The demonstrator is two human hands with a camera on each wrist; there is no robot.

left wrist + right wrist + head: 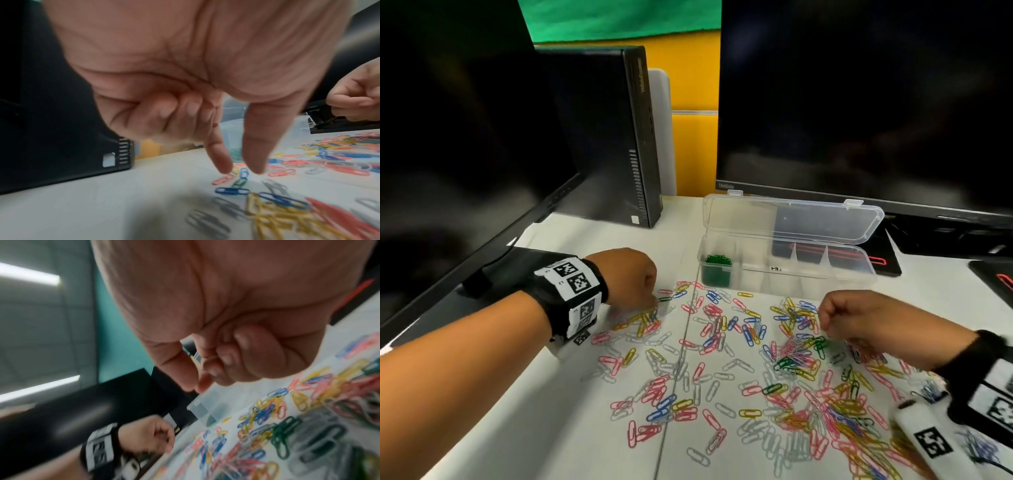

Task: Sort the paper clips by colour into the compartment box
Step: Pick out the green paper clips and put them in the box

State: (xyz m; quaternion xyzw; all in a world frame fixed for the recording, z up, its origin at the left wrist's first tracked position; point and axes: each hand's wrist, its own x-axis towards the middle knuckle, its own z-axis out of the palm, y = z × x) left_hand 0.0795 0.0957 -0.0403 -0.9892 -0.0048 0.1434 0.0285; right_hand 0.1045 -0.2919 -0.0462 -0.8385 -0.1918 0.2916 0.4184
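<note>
Several paper clips (pixel 756 359) in pink, yellow, blue, white and green lie scattered over the white table. The clear compartment box (pixel 808 274) stands behind them with its lid open, and green clips (pixel 717 265) fill its leftmost compartment. My left hand (pixel 655 303) hovers at the left edge of the scatter. Its forefinger and thumb point straight down, apart, just above a green clip (pixel 238 182) and a blue clip (pixel 243 173), while its other fingers are curled. My right hand (pixel 822 315) is a fist over the right side of the pile, thumb against forefinger (pixel 200 386), with nothing seen in it.
Two dark monitors stand behind the table, with an upright black computer (pixel 613 137) between them. A black mat with red lines (pixel 887 260) lies behind the box on the right. A seam (pixel 678 359) runs down the table.
</note>
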